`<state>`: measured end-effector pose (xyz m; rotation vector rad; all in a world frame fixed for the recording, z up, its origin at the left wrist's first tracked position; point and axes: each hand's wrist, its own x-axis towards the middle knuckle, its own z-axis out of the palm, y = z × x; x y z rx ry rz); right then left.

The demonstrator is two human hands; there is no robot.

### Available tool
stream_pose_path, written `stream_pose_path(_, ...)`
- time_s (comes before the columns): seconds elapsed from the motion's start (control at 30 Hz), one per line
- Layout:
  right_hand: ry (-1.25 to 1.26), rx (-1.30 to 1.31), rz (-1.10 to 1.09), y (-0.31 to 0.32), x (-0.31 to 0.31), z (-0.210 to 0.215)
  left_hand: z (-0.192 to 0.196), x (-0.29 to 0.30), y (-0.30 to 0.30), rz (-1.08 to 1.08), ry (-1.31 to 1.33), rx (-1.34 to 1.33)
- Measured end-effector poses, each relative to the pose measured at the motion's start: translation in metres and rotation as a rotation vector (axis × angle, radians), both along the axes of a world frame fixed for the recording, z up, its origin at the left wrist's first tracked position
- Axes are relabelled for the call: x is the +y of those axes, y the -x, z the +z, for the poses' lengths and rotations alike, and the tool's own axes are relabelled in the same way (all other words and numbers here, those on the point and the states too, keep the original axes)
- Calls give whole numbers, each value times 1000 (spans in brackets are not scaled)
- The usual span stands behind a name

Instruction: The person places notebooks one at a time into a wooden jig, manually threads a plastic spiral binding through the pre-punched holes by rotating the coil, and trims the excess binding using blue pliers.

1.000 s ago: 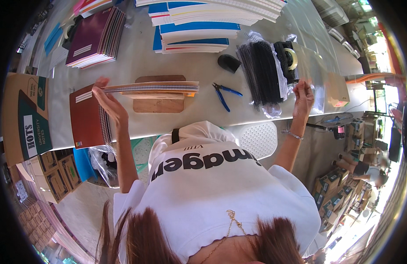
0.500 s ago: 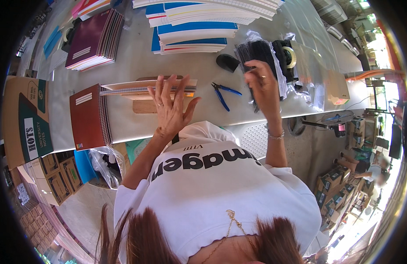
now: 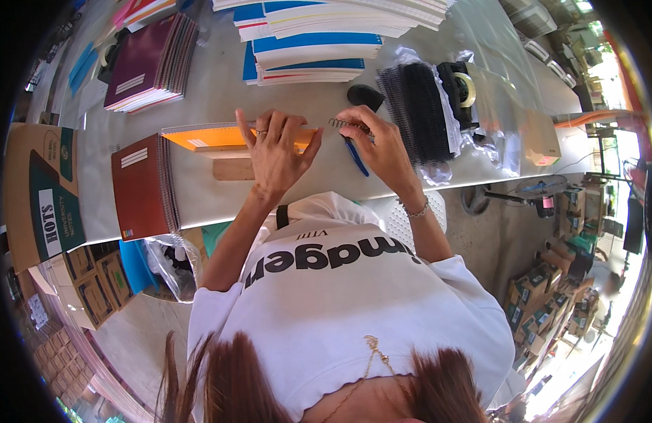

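A notebook with an orange cover (image 3: 217, 136) stands on a small wooden block (image 3: 233, 169) near the table's front edge. My left hand (image 3: 280, 144) is closed over the right part of this notebook, its thumb low and its fingers curled along the top. Pinched in my right hand (image 3: 377, 144) is a dark spiral binding coil (image 3: 337, 123), whose free end points toward the notebook's right edge. Blue-handled cutters (image 3: 357, 156) lie under my right hand, partly hidden by it. To the left rests a stack of reddish-brown spiral notebooks (image 3: 139, 187).
A bundle of black coils (image 3: 414, 113) lies on plastic wrapping at the right, beside a tape dispenser (image 3: 461, 92). A black mouse-shaped object (image 3: 366, 96) sits nearer the middle. Blue-covered notebooks (image 3: 312, 49) and maroon notebooks (image 3: 144, 60) are piled behind. A carton (image 3: 44, 190) stands at left.
My right hand has come left from the coil bundle, bringing one coil to the notebook. My left hand has gone from spread fingers to a grip, and the notebook's orange side now shows.
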<state>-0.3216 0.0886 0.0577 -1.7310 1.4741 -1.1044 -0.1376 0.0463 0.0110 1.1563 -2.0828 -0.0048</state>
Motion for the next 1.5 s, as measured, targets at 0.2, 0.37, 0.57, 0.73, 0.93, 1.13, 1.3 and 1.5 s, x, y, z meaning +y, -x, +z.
stream_pose_path(0.2, 36, 17, 9, 0, -5, -3, 4, -1, 2, 11, 1, 31)
stream_pose_path(0.37, 57, 45, 35, -5, -7, -2, 5, 0, 0, -1, -11, 38)
stream_pose_path(0.57, 56, 48, 76, -11, -8, 3, 6, -3, -4, -63, -47, 68)
stream_pose_path(0.73, 156, 161, 103, -9, -13, -1, 5, -7, -7, -106, -42, 68)
stream_pose_path(0.93, 155, 122, 109, -9, -15, -4, 4, -6, -10, -140, -39, 83)
stream_pose_path(1.13, 184, 384, 308, -3, -13, 7, -22, 7, -20, -147, 153, 78)
stream_pose_path(1.3, 158, 442, 344, -5, -8, 17, -22, 12, -25, -157, 133, 49)
stream_pose_path(1.5, 183, 446, 180, -8, 1, 3, 0, 3, -14, -117, -62, 13)
